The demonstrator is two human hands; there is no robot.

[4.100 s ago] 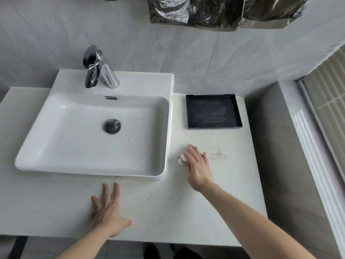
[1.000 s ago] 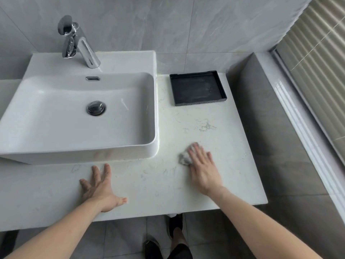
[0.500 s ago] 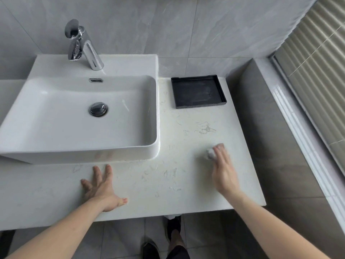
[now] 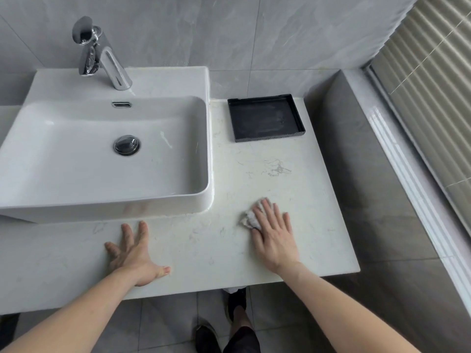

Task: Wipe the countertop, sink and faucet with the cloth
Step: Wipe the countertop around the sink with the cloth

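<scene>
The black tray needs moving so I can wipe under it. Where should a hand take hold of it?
Probably by the black tray's raised near rim, reaching from the front: the tray lies flat on the countertop, the wall hugs its far edge, and the right hand is nearest.

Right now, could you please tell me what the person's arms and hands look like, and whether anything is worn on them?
Both forearms are bare, with no sleeves in view. The left hand and right hand wear no gloves, and no rings, watch or bracelets show. The left thumbnail is short and unpainted.
</scene>
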